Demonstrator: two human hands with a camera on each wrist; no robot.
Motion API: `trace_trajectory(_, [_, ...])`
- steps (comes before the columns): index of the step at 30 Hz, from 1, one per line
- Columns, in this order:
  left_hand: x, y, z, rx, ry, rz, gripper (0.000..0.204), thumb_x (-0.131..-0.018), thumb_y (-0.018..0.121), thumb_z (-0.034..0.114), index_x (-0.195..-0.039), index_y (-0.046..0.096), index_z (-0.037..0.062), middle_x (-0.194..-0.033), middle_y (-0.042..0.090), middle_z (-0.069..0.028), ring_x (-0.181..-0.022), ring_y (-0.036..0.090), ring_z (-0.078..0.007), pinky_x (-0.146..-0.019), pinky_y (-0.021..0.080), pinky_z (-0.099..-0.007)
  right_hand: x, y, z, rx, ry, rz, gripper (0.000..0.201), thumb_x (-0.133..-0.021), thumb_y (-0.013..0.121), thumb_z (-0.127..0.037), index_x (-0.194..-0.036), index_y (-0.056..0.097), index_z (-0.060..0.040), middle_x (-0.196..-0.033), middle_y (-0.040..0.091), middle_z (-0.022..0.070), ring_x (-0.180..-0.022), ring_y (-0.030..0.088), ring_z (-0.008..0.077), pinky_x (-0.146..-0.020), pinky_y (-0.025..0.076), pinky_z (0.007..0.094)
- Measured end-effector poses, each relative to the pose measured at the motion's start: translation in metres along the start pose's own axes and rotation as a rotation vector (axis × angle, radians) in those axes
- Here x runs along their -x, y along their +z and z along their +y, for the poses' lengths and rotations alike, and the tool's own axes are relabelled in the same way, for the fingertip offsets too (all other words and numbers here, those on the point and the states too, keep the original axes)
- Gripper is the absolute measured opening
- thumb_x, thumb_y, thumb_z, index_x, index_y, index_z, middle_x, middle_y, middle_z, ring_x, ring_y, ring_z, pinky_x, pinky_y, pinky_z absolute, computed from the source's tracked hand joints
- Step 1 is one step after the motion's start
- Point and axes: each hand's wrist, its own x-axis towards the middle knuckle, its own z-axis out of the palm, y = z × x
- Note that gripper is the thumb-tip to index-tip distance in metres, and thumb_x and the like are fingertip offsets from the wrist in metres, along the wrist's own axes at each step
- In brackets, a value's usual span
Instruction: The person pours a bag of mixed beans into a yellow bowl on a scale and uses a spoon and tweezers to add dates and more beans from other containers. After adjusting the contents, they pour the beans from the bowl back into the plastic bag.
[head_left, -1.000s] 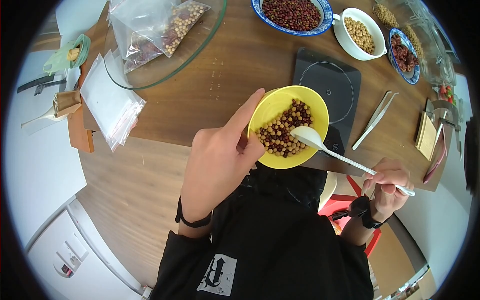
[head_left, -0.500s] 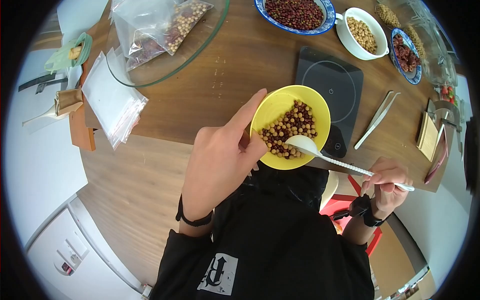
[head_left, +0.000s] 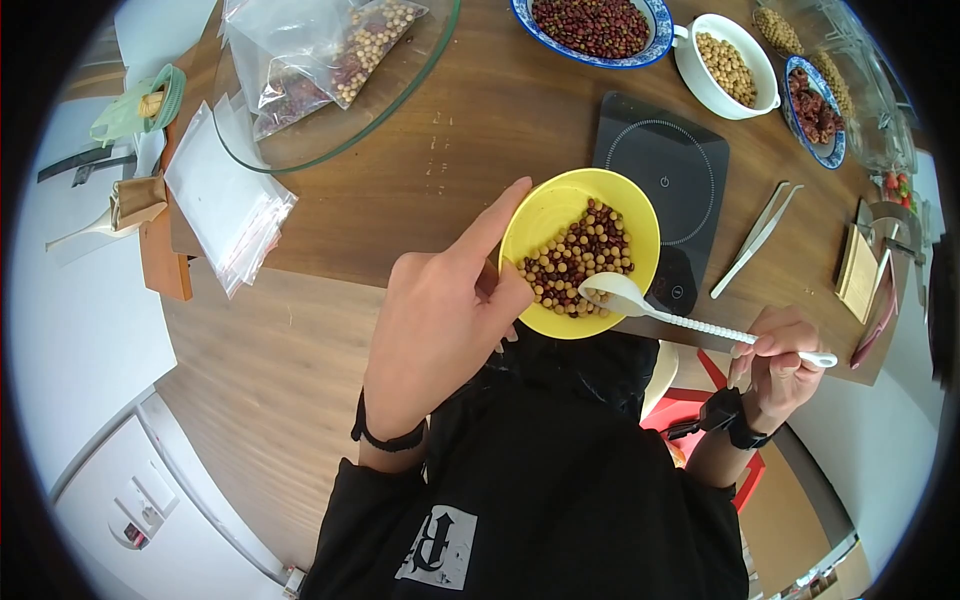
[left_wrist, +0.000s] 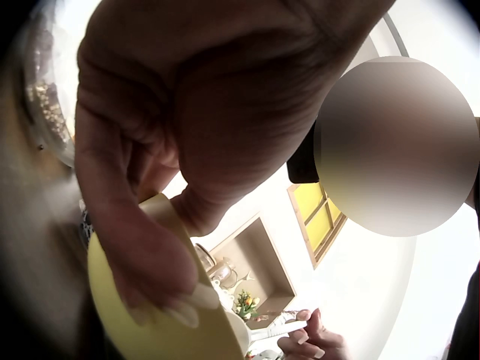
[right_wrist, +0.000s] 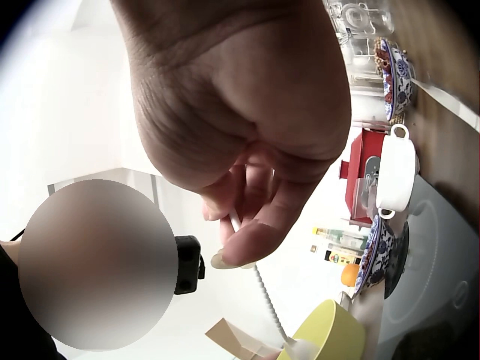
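A yellow bowl holds a mix of tan and dark red beans. My left hand grips its left side, thumb at the rim and the other fingers round the outer wall, as the left wrist view shows. With my right hand I pinch the end of a white spoon, whose beaded handle slants down to the left. The spoon's bowl lies among the beans near the front right of the yellow bowl, with some beans in it. In the right wrist view the spoon handle runs from the fingers to the bowl.
Behind the bowl is a black induction cooktop, with white tweezers to its right. Farther back stand a blue-rimmed bowl of red beans and a white pot of tan beans. Plastic bags lie left, beside a glass dish.
The spoon has shifted within the beans, lately a little to the right, and its bowl now shows beans in it. My left hand keeps its grip on the yellow bowl.
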Motion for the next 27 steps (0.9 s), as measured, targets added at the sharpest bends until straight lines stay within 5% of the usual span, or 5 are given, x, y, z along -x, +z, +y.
trace_trajectory(2, [0.0,0.0,0.0,-0.009,0.0,-0.003,0.056,-0.086,0.053,-0.002,-0.141,0.058,0.0095,-0.064,0.068,-0.0084,-0.05,0.067,-0.0124,-0.052,0.056,-0.026,-0.001,-0.002,0.002,-0.043,0.012,-0.028,0.037,-0.102,0.06,-0.032,-0.091,0.066,0.0029,-0.08,0.067,0.0169,-0.048,0.059,0.0153,-0.045,0.043,0.0253])
trace_trajectory(4, [0.0,0.0,0.0,0.018,-0.003,-0.024,0.06,-0.083,0.063,0.004,-0.143,0.054,0.0084,-0.064,0.066,-0.0149,-0.054,0.069,-0.0265,-0.059,0.056,-0.0352,-0.001,0.0,0.003,-0.089,0.034,-0.025,0.036,-0.102,0.06,-0.031,-0.091,0.065,0.0031,-0.081,0.067,0.0175,-0.049,0.059,0.0156,-0.044,0.044,0.0252])
trace_trajectory(27, [0.001,0.0,0.0,0.035,-0.036,-0.036,0.059,-0.084,0.063,0.005,-0.142,0.054,0.0078,-0.064,0.067,-0.0145,-0.055,0.069,-0.0257,-0.059,0.056,-0.0347,-0.001,0.005,0.016,-0.201,0.035,-0.064,0.033,-0.104,0.056,-0.027,-0.094,0.063,0.0027,-0.084,0.065,0.0168,-0.052,0.059,0.0149,-0.043,0.044,0.0251])
